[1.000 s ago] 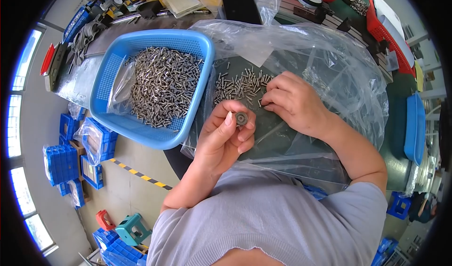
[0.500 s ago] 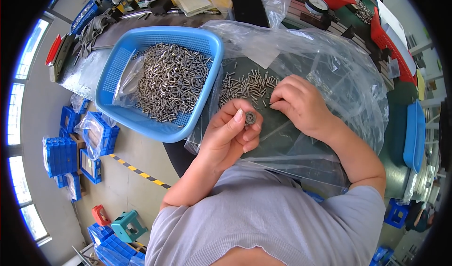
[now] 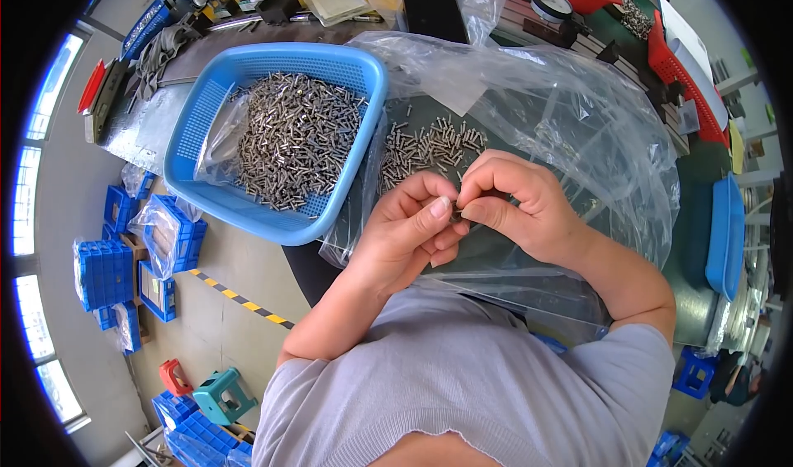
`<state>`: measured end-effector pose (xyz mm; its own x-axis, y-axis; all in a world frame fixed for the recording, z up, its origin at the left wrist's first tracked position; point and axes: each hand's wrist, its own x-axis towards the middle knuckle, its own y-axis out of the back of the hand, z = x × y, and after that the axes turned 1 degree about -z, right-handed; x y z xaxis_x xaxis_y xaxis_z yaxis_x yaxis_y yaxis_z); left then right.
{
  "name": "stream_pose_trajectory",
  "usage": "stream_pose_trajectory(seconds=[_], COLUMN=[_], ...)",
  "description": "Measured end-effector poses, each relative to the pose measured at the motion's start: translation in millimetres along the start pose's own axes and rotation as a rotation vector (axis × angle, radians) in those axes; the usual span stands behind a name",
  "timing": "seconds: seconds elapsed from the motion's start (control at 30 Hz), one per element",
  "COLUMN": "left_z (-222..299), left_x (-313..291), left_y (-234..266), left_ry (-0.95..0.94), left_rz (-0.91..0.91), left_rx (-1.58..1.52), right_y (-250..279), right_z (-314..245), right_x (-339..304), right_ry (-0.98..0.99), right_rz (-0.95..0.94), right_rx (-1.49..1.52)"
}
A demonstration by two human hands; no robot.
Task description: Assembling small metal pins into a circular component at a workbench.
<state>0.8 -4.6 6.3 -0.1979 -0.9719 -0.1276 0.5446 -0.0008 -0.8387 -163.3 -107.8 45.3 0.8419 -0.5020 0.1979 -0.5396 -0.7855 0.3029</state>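
Between its thumb and fingers my left hand (image 3: pixel 410 229) grips a small round metal piece (image 3: pixel 455 217), mostly hidden by the fingertips. Thumb and forefinger of my right hand (image 3: pixel 520 207) are pinched together right at that piece; whatever they hold is too small and covered to make out. Just beyond the hands, a loose pile of small metal pins (image 3: pixel 431 146) lies on clear plastic sheeting (image 3: pixel 595 128). To the left stands a blue plastic basket (image 3: pixel 183 149) with a large heap of similar pins (image 3: pixel 297 137) and a clear bag inside.
A black phone (image 3: pixel 434 11) lies at the table's back. Behind the sheeting, at right, are a dial gauge (image 3: pixel 551 4) and red baskets (image 3: pixel 690 79). A blue tray (image 3: pixel 725 236) sits at the right edge. Blue crates (image 3: pixel 106 273) and a green stool (image 3: pixel 225 397) stand on the floor at left.
My right hand has moved from the edge of the pin pile toward my left hand, and its fingertips now meet the round metal piece. My left hand keeps its grip, nearly in place.
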Motion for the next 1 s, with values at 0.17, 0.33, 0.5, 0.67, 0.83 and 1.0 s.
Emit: stream_pose_trajectory(seconds=[0.17,0.33,0.5,0.67,0.83,1.0], left_z=[0.4,1.5,0.5,-0.1,-3.0,-1.8], left_x=[1.4,1.1,1.0,1.2,1.9,1.6], left_y=[0.2,3.4,4.5,-1.4,1.1,2.8], left_ry=[0.013,0.028,0.06,0.022,-0.01,-0.137], left_rz=[-0.016,-0.048,-0.073,-0.027,-0.03,0.021], left_rx=[-0.006,-0.007,-0.028,-0.007,0.014,-0.065], right_y=[-1.2,-3.1,-2.3,-4.4,-0.9,6.3], right_z=[0.2,4.1,6.6,5.3,5.2,9.8], right_x=[0.9,5.8,4.4,3.6,3.3,7.1], right_ry=[0.074,0.077,0.245,0.195,0.227,0.132], right_rz=[0.006,-0.01,0.031,0.146,0.118,0.189], right_rx=[-0.078,-0.067,-0.186,-0.19,-0.205,-0.206])
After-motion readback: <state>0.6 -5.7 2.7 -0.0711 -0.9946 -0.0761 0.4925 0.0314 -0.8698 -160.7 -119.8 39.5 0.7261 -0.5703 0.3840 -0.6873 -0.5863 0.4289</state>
